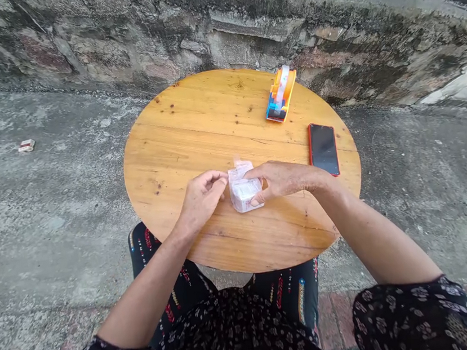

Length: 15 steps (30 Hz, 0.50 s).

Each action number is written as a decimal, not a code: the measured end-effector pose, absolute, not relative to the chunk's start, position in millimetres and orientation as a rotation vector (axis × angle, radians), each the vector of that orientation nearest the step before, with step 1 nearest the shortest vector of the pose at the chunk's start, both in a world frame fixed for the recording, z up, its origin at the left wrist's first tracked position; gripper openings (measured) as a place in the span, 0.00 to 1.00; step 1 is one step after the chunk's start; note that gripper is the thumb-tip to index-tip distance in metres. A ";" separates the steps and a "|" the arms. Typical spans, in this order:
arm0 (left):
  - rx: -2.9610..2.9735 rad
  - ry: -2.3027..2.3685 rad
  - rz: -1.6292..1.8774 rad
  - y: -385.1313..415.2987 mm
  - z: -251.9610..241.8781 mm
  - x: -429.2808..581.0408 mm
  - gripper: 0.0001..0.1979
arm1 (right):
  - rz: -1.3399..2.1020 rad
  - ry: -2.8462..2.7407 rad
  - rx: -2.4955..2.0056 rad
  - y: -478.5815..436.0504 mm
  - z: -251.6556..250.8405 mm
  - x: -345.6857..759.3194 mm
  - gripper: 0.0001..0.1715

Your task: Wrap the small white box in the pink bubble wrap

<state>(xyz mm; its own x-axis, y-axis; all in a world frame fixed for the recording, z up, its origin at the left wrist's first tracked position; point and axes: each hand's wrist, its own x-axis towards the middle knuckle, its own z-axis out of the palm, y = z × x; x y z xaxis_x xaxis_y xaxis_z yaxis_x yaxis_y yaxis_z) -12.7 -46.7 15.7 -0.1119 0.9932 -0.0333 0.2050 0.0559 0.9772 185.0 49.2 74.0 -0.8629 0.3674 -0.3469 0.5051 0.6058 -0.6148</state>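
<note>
A small white package [243, 195] in clear, crinkled plastic lies on the round wooden table [193, 123], near its middle. A flap of the clear wrap sticks out at the package's far end. My right hand [279, 178] grips the package from the right, its thumb on the near side and fingers over the top. Just left of it is my left hand [204, 198], thumb and fingers drawn together in a pinch, with the fingertips at the package's left edge. Whatever may be between those fingertips is too small to make out.
An orange and blue tape dispenser [281, 95] with a roll of tape stands at the table's far right. Nearer, a phone [323, 150] in a red case lies by the right edge. Behind the table runs a stone wall [157, 37]. A small crumpled pack [26, 145] lies on the concrete ground.
</note>
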 end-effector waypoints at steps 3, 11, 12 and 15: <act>1.330 1.495 0.940 -28.7 19.5 -11.8 0.12 | -1.057 2.685 0.768 39.2 75.7 187.0 0.17; 1.499 1.555 0.722 7.4 1.8 -2.3 0.11 | -1.059 2.733 0.829 30.3 71.6 192.4 0.18; 1.485 1.560 0.723 7.5 0.7 -1.5 0.11 | -1.068 2.736 0.822 30.5 70.7 193.0 0.17; 1.383 1.568 0.661 4.1 5.4 -0.3 0.10 | -1.081 2.756 0.791 31.1 68.2 194.6 0.17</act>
<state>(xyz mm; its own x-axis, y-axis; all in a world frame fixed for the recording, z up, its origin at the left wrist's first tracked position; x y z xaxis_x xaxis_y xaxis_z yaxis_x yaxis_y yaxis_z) -0.3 4.1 5.4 0.0466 0.9589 -0.2799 0.4691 0.2264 0.8536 194.6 31.1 68.2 -0.8638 0.4364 -0.2517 0.4911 0.6182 -0.6137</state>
